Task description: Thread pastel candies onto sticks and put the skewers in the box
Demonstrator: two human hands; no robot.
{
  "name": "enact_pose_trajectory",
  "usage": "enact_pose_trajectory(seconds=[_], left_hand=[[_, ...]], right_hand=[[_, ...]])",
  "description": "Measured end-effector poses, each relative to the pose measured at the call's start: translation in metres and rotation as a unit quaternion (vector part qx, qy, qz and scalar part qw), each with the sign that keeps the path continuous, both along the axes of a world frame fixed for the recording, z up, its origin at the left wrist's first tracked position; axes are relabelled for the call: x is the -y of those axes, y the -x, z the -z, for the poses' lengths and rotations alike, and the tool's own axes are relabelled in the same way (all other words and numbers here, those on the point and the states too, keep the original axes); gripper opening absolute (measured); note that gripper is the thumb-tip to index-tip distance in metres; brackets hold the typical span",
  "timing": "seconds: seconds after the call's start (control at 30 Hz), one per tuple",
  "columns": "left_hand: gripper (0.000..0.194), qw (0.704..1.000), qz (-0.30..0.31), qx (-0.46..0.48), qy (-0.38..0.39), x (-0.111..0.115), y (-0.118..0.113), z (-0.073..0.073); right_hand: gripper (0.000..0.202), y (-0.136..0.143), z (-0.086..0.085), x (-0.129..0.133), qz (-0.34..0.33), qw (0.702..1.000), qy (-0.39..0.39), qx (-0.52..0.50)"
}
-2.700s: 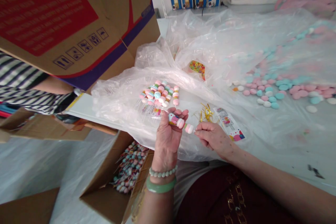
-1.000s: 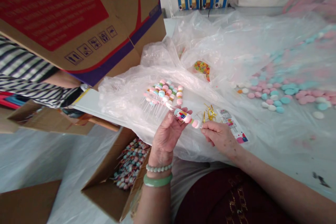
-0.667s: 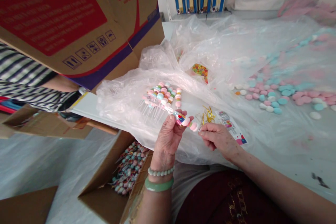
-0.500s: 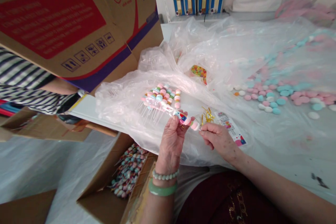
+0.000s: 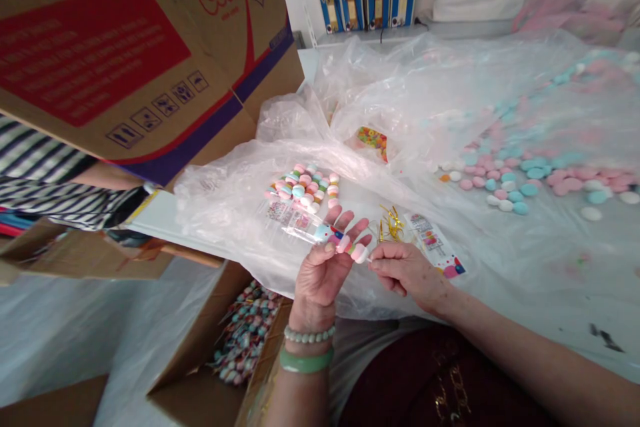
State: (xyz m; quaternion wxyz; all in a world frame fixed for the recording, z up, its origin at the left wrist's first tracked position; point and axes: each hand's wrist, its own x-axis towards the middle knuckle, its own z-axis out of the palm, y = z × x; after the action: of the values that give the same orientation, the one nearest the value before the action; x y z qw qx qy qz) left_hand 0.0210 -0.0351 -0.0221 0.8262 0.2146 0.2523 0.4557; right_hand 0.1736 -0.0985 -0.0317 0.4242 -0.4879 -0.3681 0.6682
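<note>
A skewer of pink, white and green marshmallow-like candies (image 5: 359, 253) lies across my left hand (image 5: 320, 280), partly inside a clear printed plastic bag (image 5: 295, 219). My left thumb rests against the bag, with the other fingers spread out behind it. My right hand (image 5: 407, 273) is closed in a pinch on the skewer's lower end; the stick there is mostly hidden. Beyond my left hand is a pile of candy skewers (image 5: 303, 188). Gold twist ties (image 5: 393, 222) lie behind my right hand, beside another flat printed bag (image 5: 434, 243).
Loose pink, blue and white candies (image 5: 520, 183) are spread on plastic sheeting (image 5: 410, 100) at the right. A large cardboard box (image 5: 150, 60) stands at left, a striped sleeve behind it. Below the table edge, an open carton (image 5: 195, 387) holds many skewers.
My left fingers have opened out from around the bag, while the thumb stays against it. Both hands have shifted slightly left and down in the view; the bag's printed face shows more.
</note>
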Motion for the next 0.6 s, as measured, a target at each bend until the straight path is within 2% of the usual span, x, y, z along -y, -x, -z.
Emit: enact_pose_trajectory(seconds=[0.13,0.37,0.43,0.53,0.6], left_hand=[[0.044,1.0,-0.016,-0.01,-0.005,0.002,-0.003,-0.006],[0.035,0.999,-0.023,-0.033,-0.006,0.006,-0.022,-0.005],[0.034,1.0,-0.008,-0.021,0.009,0.008,-0.025,-0.003],[0.037,0.999,0.032,0.001,0.042,0.007,-0.025,0.002],[0.036,0.998,0.039,-0.018,0.053,0.005,-0.021,0.005]], right_hand=[[0.017,0.001,0.0,-0.001,0.008,1.0,0.017,-0.013],[0.02,0.006,-0.005,-0.002,0.019,0.997,-0.022,0.072],[0.02,0.008,-0.006,-0.002,0.022,0.999,-0.025,0.043],[0.016,0.008,-0.005,-0.003,0.02,0.998,-0.002,-0.063],[0.014,0.007,-0.002,-0.003,0.019,0.993,0.013,-0.12]])
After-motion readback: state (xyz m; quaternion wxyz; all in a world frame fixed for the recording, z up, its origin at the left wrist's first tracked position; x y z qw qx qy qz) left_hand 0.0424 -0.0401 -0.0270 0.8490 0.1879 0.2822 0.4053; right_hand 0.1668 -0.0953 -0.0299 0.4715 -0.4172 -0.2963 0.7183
